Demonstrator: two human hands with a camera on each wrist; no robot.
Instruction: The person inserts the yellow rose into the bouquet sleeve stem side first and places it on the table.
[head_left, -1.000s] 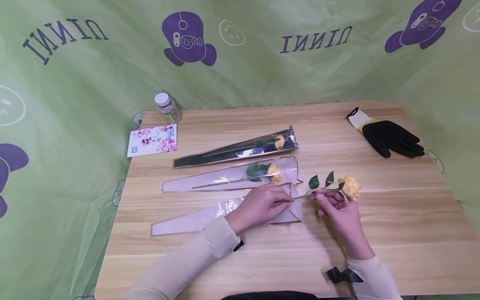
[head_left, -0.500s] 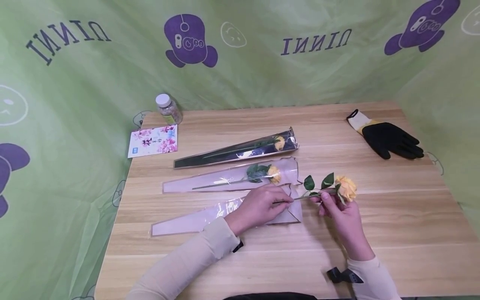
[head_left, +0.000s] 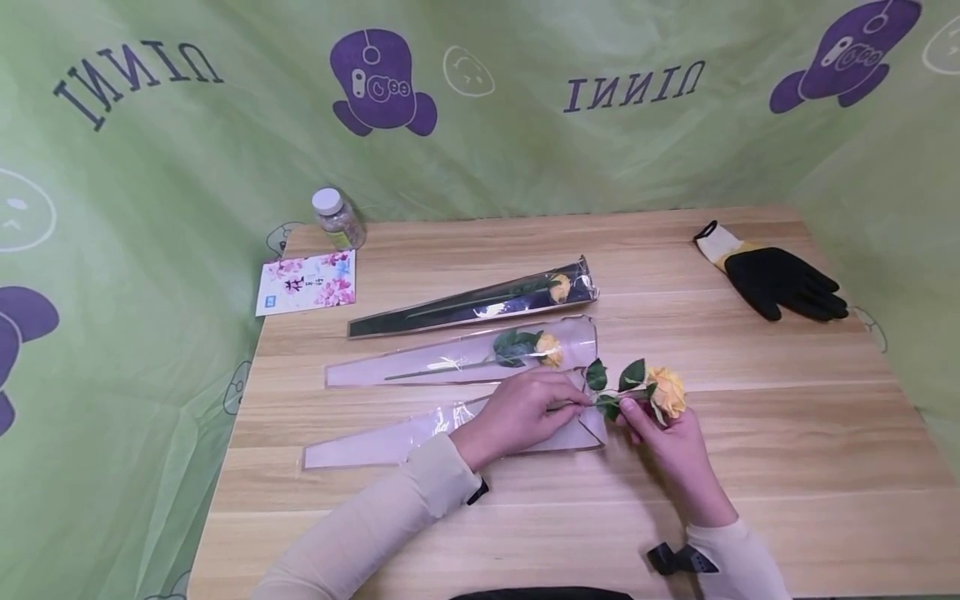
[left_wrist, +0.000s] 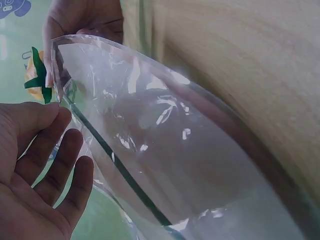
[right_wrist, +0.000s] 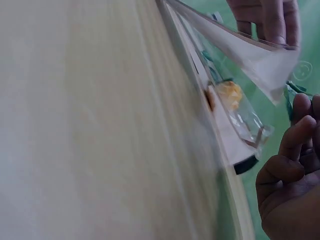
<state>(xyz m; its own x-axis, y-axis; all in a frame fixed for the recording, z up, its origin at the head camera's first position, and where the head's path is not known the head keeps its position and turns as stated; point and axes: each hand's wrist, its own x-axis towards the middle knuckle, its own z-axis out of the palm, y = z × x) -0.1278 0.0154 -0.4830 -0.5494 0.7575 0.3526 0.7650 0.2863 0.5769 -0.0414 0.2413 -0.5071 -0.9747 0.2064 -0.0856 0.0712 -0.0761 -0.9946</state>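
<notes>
My right hand point(head_left: 671, 446) pinches a yellow rose point(head_left: 666, 392) by its stem, just below the bloom and among the green leaves. The nearest flower sleeve point(head_left: 360, 446), clear in front with a pale backing, lies with its wide mouth to the right. At that mouth my left hand point(head_left: 528, 408) pinches the rim between thumb and forefinger. In the left wrist view, the green stem point(left_wrist: 122, 172) runs down inside the clear sleeve point(left_wrist: 200, 145). The bloom and leaves are outside the mouth. Low in the right wrist view, the right hand's point(right_wrist: 295, 185) fingers are bent around the stem.
Behind lie a pale sleeve point(head_left: 360, 369) and a dark sleeve point(head_left: 375, 325), each with a yellow rose inside. A white-capped jar point(head_left: 341, 223) and a floral packet point(head_left: 306, 283) sit at the back left. A black-palmed glove point(head_left: 780, 279) lies at the back right.
My right hand has moved left with the rose, bringing its leaves up to the sleeve's mouth and more stem inside. The left hand has stayed at the rim.
</notes>
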